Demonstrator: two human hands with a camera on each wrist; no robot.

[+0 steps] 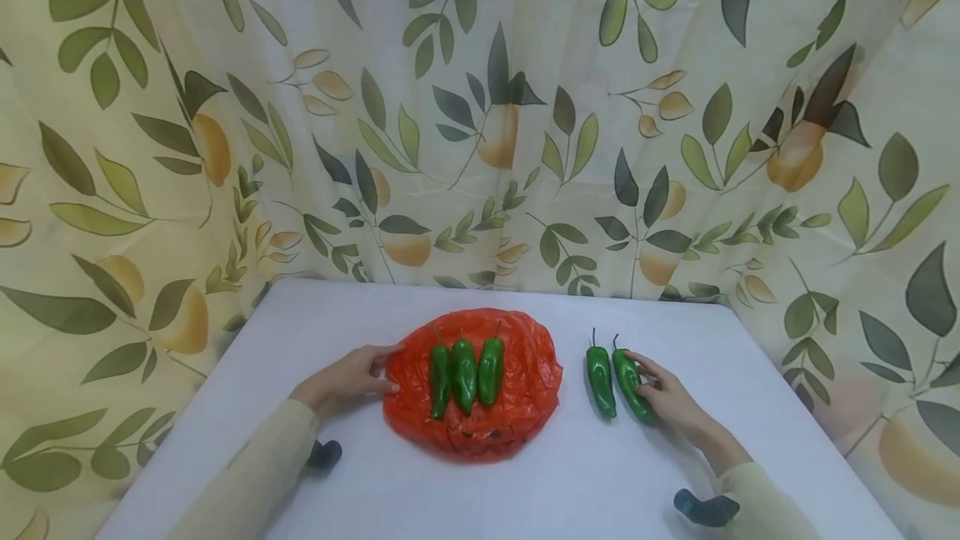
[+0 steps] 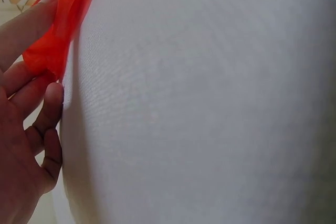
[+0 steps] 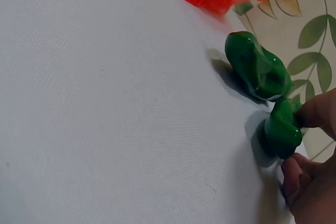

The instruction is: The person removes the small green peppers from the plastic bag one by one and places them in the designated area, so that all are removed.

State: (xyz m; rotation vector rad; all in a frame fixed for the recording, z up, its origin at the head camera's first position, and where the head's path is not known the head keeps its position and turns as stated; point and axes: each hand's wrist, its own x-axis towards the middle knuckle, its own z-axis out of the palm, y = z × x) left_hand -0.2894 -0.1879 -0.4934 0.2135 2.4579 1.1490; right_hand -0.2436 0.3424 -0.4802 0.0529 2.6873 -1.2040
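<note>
A red plastic bag lies flattened on the white table, with dark marks drawn near its front edge. Three green chili peppers lie side by side on top of it, stems pointing away. My left hand pinches the bag's left edge; in the left wrist view, the thin red film sits between thumb and fingers. Right of the bag are two more green peppers. My right hand holds the outer pepper between thumb and fingers, while the inner pepper lies untouched beside it.
The white table has its far edge against a curtain printed with leaves and fruit. A dark band-like device shows at the left wrist and another at the right wrist.
</note>
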